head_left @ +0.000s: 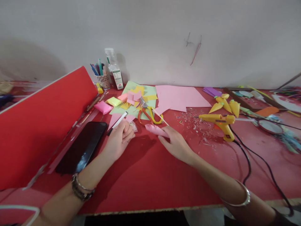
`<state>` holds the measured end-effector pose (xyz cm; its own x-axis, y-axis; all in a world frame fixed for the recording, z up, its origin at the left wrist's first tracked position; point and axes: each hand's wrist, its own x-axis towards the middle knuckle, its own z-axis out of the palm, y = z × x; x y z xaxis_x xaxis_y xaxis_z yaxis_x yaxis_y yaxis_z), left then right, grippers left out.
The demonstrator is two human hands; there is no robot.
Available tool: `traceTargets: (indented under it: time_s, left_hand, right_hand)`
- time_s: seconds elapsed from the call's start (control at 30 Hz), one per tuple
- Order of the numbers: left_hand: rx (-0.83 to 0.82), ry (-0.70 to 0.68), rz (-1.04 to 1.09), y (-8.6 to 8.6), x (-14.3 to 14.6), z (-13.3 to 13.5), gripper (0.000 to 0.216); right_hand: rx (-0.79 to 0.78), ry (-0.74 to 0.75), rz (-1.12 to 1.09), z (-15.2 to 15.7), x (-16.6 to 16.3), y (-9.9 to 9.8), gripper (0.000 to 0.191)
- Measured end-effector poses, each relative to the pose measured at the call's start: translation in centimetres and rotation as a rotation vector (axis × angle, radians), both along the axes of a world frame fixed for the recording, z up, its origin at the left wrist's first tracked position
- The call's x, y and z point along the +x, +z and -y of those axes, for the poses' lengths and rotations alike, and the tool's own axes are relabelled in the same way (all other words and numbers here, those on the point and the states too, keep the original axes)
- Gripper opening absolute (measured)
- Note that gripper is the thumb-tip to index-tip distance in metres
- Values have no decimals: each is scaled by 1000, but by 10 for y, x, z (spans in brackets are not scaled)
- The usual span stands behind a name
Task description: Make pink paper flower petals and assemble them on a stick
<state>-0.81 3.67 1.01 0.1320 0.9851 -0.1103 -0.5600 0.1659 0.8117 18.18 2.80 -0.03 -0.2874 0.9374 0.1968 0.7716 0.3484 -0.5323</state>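
Observation:
My right hand pinches a piece of rolled pink paper over the red table, its wider end pointing left. A thin pale stick shows just behind that paper, near the scissors with red and yellow handles. To the left, my left hand is closed with its fingers curled in; whatever they may hold is hidden. A shiny clear bit of plastic shows beside its knuckles. Right behind this hand lies a black-and-white marker.
A black phone and a red board are at left. Pink sheets, clay packets, a pen cup and a bottle stand behind. At right are a yellow glue gun with its black cord, and yellow paper cones.

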Motion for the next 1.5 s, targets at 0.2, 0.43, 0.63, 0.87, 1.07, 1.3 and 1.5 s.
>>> traceTargets:
  time_s: [0.2,0.43,0.63,0.87,1.07,1.3,1.5]
  left_hand:
    - [-146,67,109,26,1,13,35]
    - [-389,11,206,26,32,60,32]
    - [-195,12,294,29,52,87,37]
    - [-249,-160,396,22,58,102,35]
    - [-163,-105,342,5,72,81,60]
    - [-89,-143,387,8,73,100,57]
    - [-126,-73,362,5,53,99,40]
  right_hand:
    - [83,78,170,0,1,-5,5]
    - [179,2,13,9,-6,8,33]
    - [380,284,-163,46,-17,41,50]
    - [405,418,-42,62,-33,47,48]
    - [602,564,184,84,-59,30,58]
    - [588,531,324,64,-62,52,61]
    - [623,619,393,85,-61,31,60]
